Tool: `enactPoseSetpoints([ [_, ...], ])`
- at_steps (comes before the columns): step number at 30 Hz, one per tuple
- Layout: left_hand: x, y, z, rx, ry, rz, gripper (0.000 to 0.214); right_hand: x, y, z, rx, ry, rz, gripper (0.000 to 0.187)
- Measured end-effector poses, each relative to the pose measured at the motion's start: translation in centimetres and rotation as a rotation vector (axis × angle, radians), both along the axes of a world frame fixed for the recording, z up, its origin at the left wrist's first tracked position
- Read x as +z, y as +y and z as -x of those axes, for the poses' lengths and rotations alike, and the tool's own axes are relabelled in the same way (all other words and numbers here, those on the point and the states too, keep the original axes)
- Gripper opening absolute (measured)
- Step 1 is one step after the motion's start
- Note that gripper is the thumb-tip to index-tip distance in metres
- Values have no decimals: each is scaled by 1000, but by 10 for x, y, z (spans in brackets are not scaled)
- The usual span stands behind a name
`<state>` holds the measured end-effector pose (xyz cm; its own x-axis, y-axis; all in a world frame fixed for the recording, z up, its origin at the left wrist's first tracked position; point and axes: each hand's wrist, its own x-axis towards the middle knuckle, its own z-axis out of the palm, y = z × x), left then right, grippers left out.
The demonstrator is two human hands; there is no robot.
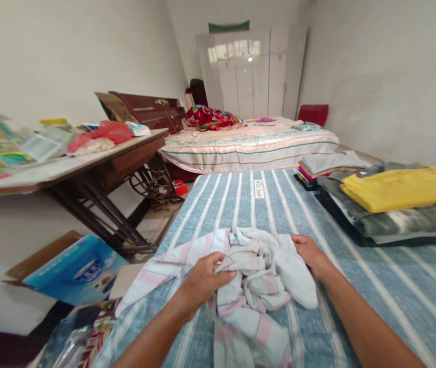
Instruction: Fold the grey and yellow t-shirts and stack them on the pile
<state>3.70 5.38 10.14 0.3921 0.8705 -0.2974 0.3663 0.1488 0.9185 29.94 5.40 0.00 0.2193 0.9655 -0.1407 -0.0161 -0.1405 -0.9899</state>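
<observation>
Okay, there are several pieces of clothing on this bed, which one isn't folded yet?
The white cloth with pink stripes, lying crumpled between the left hand and right hand. The yellow garment and the others stacked at the right are folded flat.

Right hand's [310,254] fingertips are buried under the crumpled cloth [248,286], whose near end runs off the bottom edge between both forearms.

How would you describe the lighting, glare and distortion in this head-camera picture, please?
Head view: soft, even daylight with faint shadows; glare on the glossy wardrobe doors; wide-angle stretching bends the table and bed edges; the left hand, right hand and crumpled cloth are sharp, the left border blurred.
</observation>
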Motion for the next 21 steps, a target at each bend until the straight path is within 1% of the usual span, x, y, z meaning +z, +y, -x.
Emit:
enactPoseSetpoints([
  [2, -5, -2, 7, -11, -66, 91, 38, -1, -6, -10, -41, -84, -9, 25],
  [3, -6, -3, 11, -24, -97, 129, 41, -1, -9, -12, -78, -181, -33, 24],
  [5, -9, -6, 15, -69, -155, 182, 44, 1, -18, -12, -179, -442, -112, 25],
  [7, -13, -10, 16, -95, -217, 208, 43, 7, -29, -4, -263, -699, -225, 28],
  [9, -18, -15, 14, -56, -270, 225, 42, 17, -42, 9, -282, -820, -340, 30],
  [10, -21, -18, 12, -27, -296, 237, 41, 23, -49, 16, -258, -839, -382, 30],
  [11, -22, -22, 9, -3, -324, 252, 39, 28, -55, 23, -208, -831, -394, 30],
  [13, -24, -30, 2, -4, -386, 297, 36, 37, -64, 36, -36, -730, -324, 30],
  [15, -24, -39, -5, -75, -431, 355, 35, 41, -69, 46, 160, -537, -219, 34],
  [16, -25, -43, -8, -116, -437, 378, 35, 40, -70, 51, 236, -433, -184, 35],
  [18, -29, -49, -14, -167, -415, 411, 36, 36, -70, 58, 320, -254, -157, 36],
  [21, -37, -53, -18, -182, -355, 413, 39, 28, -70, 62, 381, -58, -124, 27],
])
